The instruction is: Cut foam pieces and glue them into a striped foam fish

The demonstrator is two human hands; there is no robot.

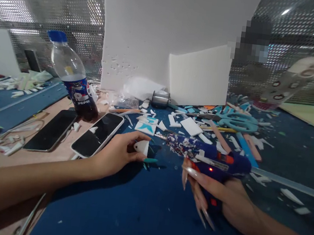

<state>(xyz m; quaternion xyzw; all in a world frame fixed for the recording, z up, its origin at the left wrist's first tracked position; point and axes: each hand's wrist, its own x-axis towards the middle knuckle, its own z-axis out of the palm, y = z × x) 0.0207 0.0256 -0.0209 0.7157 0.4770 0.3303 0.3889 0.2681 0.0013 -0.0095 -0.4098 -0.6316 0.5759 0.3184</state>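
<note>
White piece point(142, 147) is pinched by the left hand point(120, 151) over the blue surface point(133, 213), towards its left edge; glue gun point(192, 146) gripped by the right hand point(234, 201). Burns could easily be caused if that nozzle point(160, 136) gets swung closer tbh.

Glue gun point(210, 151): dark blue, barrel crusted with pale scraps, red lamp lit, nozzle pointing left, translucent stick point(292, 183) protruding from rear. Piece point(142, 147): small, white, one dark spot, held just left of the gun's nozzle, partly covered.
</note>
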